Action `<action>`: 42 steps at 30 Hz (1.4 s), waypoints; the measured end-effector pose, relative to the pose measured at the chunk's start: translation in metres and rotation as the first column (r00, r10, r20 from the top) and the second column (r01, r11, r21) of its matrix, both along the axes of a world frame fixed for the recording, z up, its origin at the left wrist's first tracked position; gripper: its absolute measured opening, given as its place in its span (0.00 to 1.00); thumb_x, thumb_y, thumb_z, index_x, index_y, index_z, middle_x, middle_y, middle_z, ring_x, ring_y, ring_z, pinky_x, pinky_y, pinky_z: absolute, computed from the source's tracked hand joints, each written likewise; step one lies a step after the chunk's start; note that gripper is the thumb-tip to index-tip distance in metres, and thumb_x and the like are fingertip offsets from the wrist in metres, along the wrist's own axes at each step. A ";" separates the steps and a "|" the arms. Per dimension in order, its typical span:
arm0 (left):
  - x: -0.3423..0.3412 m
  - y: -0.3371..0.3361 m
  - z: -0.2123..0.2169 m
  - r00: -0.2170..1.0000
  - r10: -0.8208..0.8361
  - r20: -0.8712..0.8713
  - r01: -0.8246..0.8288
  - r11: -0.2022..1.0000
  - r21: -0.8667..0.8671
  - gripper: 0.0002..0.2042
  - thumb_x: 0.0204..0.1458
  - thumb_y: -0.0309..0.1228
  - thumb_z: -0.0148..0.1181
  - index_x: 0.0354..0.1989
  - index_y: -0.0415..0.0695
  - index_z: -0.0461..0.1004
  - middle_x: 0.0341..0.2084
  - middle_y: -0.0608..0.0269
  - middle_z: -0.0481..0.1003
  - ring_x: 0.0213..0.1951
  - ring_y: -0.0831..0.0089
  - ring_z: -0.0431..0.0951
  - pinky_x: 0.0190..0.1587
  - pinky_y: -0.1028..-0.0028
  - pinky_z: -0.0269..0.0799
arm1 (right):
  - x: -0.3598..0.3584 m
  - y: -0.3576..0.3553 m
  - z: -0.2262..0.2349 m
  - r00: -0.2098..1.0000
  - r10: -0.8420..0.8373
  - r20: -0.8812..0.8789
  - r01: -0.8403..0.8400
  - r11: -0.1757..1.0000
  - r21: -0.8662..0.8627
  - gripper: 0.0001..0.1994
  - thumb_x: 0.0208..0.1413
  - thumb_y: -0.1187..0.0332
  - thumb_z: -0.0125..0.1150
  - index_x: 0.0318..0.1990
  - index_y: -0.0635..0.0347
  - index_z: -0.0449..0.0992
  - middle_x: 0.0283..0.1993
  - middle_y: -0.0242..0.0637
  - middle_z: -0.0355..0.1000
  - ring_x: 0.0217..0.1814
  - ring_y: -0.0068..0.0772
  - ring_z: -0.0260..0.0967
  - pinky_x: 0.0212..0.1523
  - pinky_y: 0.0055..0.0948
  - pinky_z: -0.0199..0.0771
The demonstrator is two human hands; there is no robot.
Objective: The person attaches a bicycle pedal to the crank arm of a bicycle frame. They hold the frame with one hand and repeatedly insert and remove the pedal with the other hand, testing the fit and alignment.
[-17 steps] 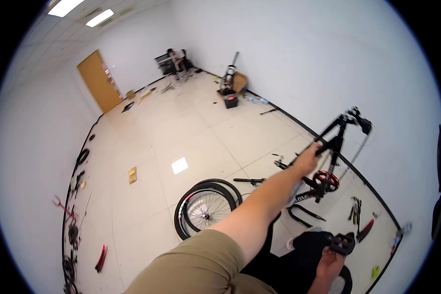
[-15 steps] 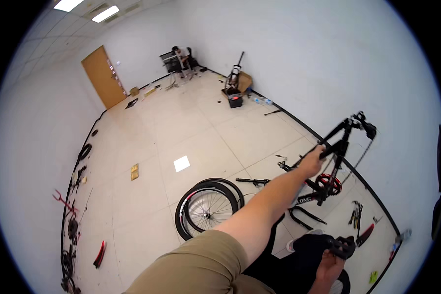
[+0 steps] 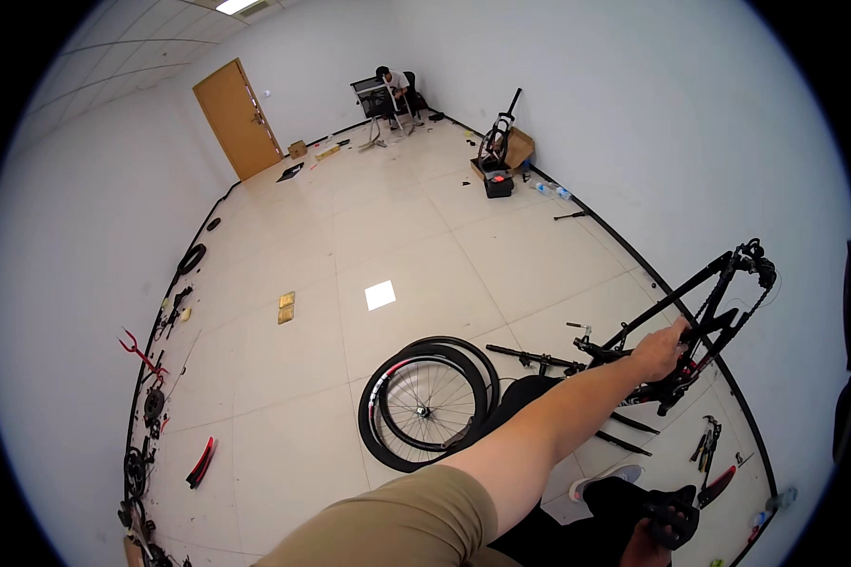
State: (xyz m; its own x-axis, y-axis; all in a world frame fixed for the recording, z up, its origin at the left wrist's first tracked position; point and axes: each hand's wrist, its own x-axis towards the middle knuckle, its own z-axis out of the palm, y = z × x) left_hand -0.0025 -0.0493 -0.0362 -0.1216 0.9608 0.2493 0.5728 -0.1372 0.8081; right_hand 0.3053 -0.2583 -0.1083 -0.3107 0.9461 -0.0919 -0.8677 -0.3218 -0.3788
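Note:
My left arm stretches out to the right, and my left hand (image 3: 665, 350) grips a tube of a black bicycle frame (image 3: 704, 288) that stands tilted near the white wall, with red parts low on it. At the bottom right, my right hand (image 3: 645, 548) holds a small black pedal-like part (image 3: 673, 518) above my dark trouser leg and a white shoe (image 3: 603, 480). Two bicycle wheels (image 3: 425, 402) lie stacked on the floor just left of my arm.
Hand tools (image 3: 707, 442) lie on the tiles by the wall under the frame. Bike parts and a red tool line the left wall (image 3: 147, 364). A cardboard box with a fork (image 3: 501, 151), an orange door (image 3: 229, 118) and a seated person at a stand (image 3: 388, 90) are at the far end.
My left hand has stayed on the bicycle frame. The view has shifted slightly, so the frame and wheels sit a little lower and further right in the picture.

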 end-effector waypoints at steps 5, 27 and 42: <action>0.005 -0.005 -0.005 0.999 -0.023 0.041 0.022 0.999 0.035 0.15 0.60 0.26 0.55 0.53 0.43 0.62 0.38 0.41 0.77 0.46 0.43 0.76 0.49 0.52 0.71 | 0.003 -0.002 0.000 0.999 0.021 0.027 -0.020 0.999 -0.025 0.19 0.58 0.72 0.61 0.58 0.63 0.73 0.57 0.44 0.74 0.58 0.45 0.70 0.58 0.45 0.70; -0.019 -0.049 -0.079 0.919 0.392 -0.040 -0.382 0.911 0.156 0.29 0.52 0.32 0.63 0.63 0.38 0.63 0.54 0.42 0.69 0.56 0.50 0.70 0.57 0.59 0.66 | -0.034 -0.014 0.015 0.884 -0.115 0.453 0.199 0.970 -0.142 0.09 0.59 0.77 0.59 0.46 0.60 0.74 0.51 0.43 0.73 0.45 0.36 0.76 0.51 0.39 0.78; 0.039 -0.025 -0.106 0.975 -0.043 0.220 0.052 0.998 -0.039 0.24 0.54 0.33 0.63 0.60 0.40 0.70 0.50 0.52 0.76 0.46 0.64 0.77 0.50 0.67 0.72 | -0.047 0.029 0.017 0.752 -0.255 0.608 0.313 0.950 0.012 0.13 0.57 0.83 0.58 0.49 0.67 0.74 0.45 0.39 0.76 0.44 0.32 0.77 0.51 0.32 0.79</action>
